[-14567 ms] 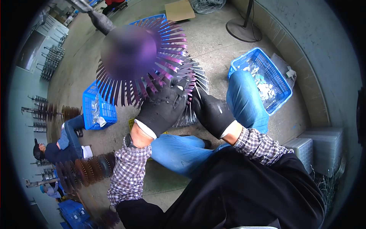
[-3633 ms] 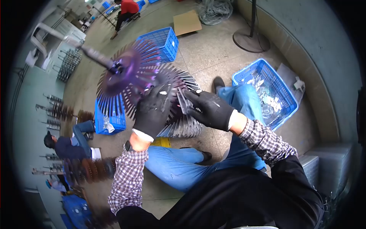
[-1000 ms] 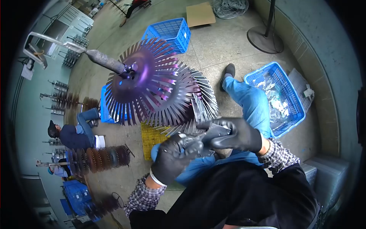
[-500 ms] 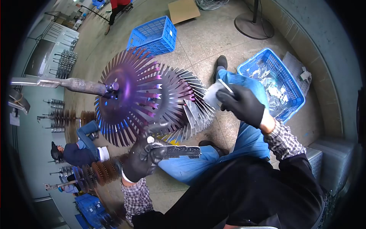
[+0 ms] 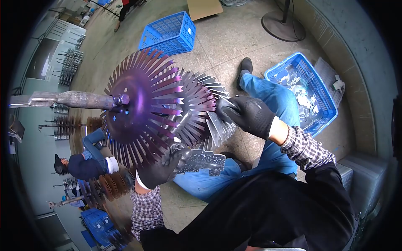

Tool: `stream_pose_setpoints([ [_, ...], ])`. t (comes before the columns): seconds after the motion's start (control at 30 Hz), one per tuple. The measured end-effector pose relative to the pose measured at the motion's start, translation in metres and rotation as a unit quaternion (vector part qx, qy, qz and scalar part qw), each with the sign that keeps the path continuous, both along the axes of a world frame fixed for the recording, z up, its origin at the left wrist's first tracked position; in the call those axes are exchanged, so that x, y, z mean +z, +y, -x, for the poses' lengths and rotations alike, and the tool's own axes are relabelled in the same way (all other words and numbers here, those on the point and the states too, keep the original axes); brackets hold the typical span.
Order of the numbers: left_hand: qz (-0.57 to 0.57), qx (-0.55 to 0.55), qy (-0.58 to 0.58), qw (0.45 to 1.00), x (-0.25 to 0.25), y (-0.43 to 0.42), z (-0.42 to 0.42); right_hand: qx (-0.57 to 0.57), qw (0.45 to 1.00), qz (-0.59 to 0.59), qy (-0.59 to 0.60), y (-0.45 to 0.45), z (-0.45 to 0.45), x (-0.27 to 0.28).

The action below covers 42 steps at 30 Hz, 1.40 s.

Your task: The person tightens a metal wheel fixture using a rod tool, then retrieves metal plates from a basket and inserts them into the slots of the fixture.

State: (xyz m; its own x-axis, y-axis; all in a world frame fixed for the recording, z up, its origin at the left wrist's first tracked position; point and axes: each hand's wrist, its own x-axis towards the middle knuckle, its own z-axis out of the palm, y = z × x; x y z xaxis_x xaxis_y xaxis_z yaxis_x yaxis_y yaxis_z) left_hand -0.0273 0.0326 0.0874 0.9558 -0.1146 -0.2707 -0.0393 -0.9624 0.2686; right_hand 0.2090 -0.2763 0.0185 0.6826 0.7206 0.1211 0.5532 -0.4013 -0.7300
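Note:
A large rack of round discs with slotted, finger-like metal rims (image 5: pixel 125 98) stands before me, its front disc purple. My left hand (image 5: pixel 165 164), in a black glove, is closed on a small stack of flat metal plates (image 5: pixel 204 162) with notched edges, low beside the rack. My gloved right hand (image 5: pixel 248 115) pinches a thin metal plate (image 5: pixel 226 103) against the rack's right rim; the fingers cover much of it. Just below that hand, several shiny metal plates (image 5: pixel 218 130) stand out from the rim.
A blue basket (image 5: pixel 331 119) holding loose metal plates stands on the floor at right. Beyond the rack are an empty blue crate (image 5: pixel 167 39) and a cardboard sheet (image 5: pixel 204 8). A round stand base (image 5: pixel 282 27) is near the wall. Another person (image 5: pixel 88 163) sits at left.
My right hand has moved left and slightly down, bringing its plate from the open space to the rack's rim. The plates in my left hand have turned, showing more of their broad face.

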Motion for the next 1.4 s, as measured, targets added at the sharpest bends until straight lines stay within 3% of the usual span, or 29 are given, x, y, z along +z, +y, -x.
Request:
stream_pose_setpoints([
  [0.33,0.066,0.014,0.017,0.998,0.002,-0.009,-0.023,0.011,0.999,-0.041,-0.018,0.001,0.002,0.003],
  [0.4,-0.095,-0.128,-0.178,0.971,0.022,-0.024,-0.04,0.02,0.998,-0.05,-0.023,0.001,0.001,0.004],
  [0.47,-0.249,-0.257,-0.359,0.862,0.035,-0.035,-0.055,0.03,0.997,-0.058,-0.03,0.002,0.001,0.005],
  [0.5,-0.25,-0.255,-0.359,0.862,0.034,-0.037,-0.057,0.032,0.997,-0.058,-0.031,0.003,0.002,0.006],
  [0.63,-0.277,-0.107,-0.172,0.939,0.022,-0.037,-0.062,0.046,0.993,-0.064,-0.087,0.008,0.003,0.011],
  [0.83,-0.252,-0.221,-0.345,0.877,0.005,-0.032,-0.079,0.062,0.989,-0.05,-0.122,0.01,0.006,0.018],
  [0.9,-0.157,-0.054,-0.161,0.973,0.016,-0.051,-0.085,0.059,0.99,-0.038,-0.126,0.009,0.007,0.021],
  [0.97,-0.047,0.116,0.037,0.992,0.03,-0.066,-0.09,0.055,0.99,-0.026,-0.129,0.009,0.008,0.024],
  [1.0,-0.045,0.118,0.035,0.991,0.035,-0.068,-0.092,0.058,0.989,-0.024,-0.131,0.009,0.008,0.024],
  [1.13,0.016,-0.035,-0.163,0.986,0.048,-0.073,-0.093,0.06,0.988,-0.021,-0.138,0.009,0.009,0.026],
  [1.33,-0.035,-0.067,-0.161,0.984,0.027,-0.067,-0.091,0.066,0.984,-0.042,-0.157,0.008,0.012,0.025],
  [1.4,-0.095,-0.127,-0.21,0.965,0.016,-0.062,-0.089,0.064,0.984,-0.042,-0.159,0.007,0.012,0.028],
])
